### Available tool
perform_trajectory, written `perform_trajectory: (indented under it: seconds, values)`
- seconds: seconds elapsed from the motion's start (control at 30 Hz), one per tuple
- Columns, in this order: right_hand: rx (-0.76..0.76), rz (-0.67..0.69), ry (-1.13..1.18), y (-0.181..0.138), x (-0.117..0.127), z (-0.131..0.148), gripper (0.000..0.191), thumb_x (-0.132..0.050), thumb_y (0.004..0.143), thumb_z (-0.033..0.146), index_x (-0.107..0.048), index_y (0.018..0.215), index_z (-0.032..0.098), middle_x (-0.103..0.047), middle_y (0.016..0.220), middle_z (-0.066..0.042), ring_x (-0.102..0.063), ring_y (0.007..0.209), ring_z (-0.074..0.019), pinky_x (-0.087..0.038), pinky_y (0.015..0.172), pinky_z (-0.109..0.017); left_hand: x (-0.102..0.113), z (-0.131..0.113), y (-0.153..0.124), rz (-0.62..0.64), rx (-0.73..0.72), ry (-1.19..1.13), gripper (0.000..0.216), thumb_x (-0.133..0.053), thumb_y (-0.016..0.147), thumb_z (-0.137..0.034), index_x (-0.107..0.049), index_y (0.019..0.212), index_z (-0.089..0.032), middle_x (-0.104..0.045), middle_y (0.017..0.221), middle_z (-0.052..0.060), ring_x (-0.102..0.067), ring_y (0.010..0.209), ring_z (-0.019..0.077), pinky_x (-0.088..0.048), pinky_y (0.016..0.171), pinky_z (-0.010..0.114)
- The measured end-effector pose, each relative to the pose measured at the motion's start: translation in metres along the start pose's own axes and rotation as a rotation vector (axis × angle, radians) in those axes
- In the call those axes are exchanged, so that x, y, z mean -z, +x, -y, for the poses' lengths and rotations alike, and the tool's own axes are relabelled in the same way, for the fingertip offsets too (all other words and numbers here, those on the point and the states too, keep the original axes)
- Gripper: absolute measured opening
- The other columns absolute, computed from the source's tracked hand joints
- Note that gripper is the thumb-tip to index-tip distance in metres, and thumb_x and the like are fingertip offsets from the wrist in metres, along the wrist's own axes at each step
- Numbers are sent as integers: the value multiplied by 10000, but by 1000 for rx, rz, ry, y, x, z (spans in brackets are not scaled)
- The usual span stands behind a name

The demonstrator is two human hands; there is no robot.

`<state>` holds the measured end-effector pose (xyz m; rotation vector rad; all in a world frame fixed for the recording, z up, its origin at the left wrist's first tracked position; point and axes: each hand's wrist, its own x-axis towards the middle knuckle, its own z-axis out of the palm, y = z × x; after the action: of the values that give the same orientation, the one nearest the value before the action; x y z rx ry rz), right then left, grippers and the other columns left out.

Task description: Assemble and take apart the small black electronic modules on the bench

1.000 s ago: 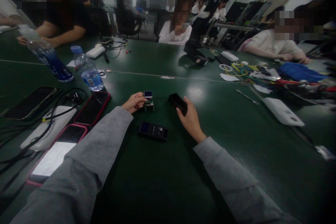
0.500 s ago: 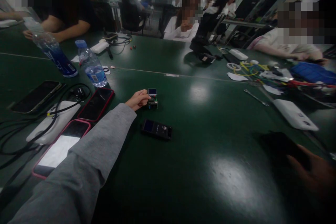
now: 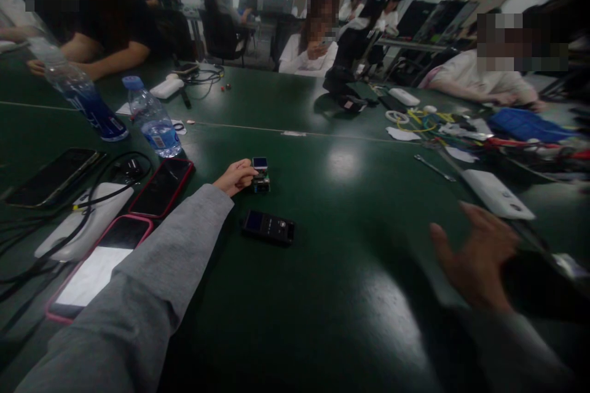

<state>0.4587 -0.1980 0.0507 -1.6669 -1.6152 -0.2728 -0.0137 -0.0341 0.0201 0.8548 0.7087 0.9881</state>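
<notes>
My left hand (image 3: 234,177) is closed on the left edge of a small circuit board (image 3: 262,183) with a little screen at its top. The fingers cover part of the board. Just nearer to me lies a black handheld device (image 3: 268,228) with a screen and buttons, touched by neither hand. At the right, my right hand (image 3: 482,255) is raised over the table with thumb and fingers apart, somewhat blurred, and holds nothing. A dark flat object (image 3: 546,282) lies beside and behind it; its kind is too dark to make out.
Phones in red (image 3: 162,187) and pink (image 3: 99,270) cases, a white power bank (image 3: 85,221) and cables lie left. Two bottles, one a water bottle (image 3: 159,129), stand behind them. A wrench (image 3: 434,167), white device (image 3: 498,194) and wire pile (image 3: 428,121) lie right. People sit opposite.
My right hand has let go of the dark object and moved left and up, its fingers spreading. The left hand keeps its hold on the circuit board. The whole view has shifted slightly.
</notes>
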Motion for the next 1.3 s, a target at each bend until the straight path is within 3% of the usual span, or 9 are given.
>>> perform_trajectory:
  seconds: [0.1,0.23,0.37,0.47,0.63,0.9,1.13,1.3]
  values:
    - [243,184,108,12,-59,72,583,-467,967,594,-363,1502,385,-436,1448,-147,-399,1334,-405,-330,1059,-676,-1,-1,-1,-13,11,-11,526,-771,652,-89,-260,644,-216,-300,456,-137,-260,329,9,-100,357,192]
    - [434,554,388,26,-134,168,499,-463,1007,509,-356,1482,404,-373,1465,-95,-425,1309,-350,-436,1023,-598,-3,-3,-2,-39,4,-45,551,-784,639,-99,-246,652,-218,-287,450,-145,-230,327,11,-87,360,195]
    - [583,662,473,33,-181,216,451,-597,957,481,-468,1381,399,-351,1468,-71,-446,1270,-317,-452,1019,-569,-3,-4,-2,-55,-7,-55,564,-803,632,-124,-247,654,-219,-269,445,-149,-201,322,10,-50,361,205]
    - [566,605,542,31,-197,221,337,-665,919,431,-564,1212,299,-381,1404,-99,-481,1223,-303,-484,992,-533,-2,-3,0,-35,-14,-55,559,-802,651,-132,-250,658,-219,-258,450,-149,-209,322,10,-55,364,204]
    - [398,480,582,27,-198,211,136,-603,914,265,-548,1035,234,-486,1173,-105,-553,1100,-270,-532,915,-461,-2,-3,2,-48,0,-84,559,-792,656,-96,-246,662,-215,-245,466,-152,-198,324,7,-70,364,195]
    - [246,384,648,28,-199,207,295,-575,905,286,-499,1181,218,-577,1104,-99,-593,1011,-256,-515,897,-437,-3,-5,0,-44,11,-72,548,-772,676,-82,-240,656,-214,-239,465,-147,-201,323,9,-69,364,198]
    - [58,398,649,28,-205,200,222,-451,957,304,-542,1136,209,-634,968,-83,-611,912,-254,-497,840,-436,-4,-4,0,-43,3,-62,550,-772,674,-79,-240,652,-214,-236,469,-147,-203,328,8,-84,363,191]
    - [119,338,560,27,-204,202,315,-505,965,422,-549,1173,190,-610,1030,-119,-572,972,-284,-490,871,-466,-2,-4,0,-37,1,-60,540,-778,672,-88,-253,652,-214,-246,462,-144,-206,331,10,-80,366,200]
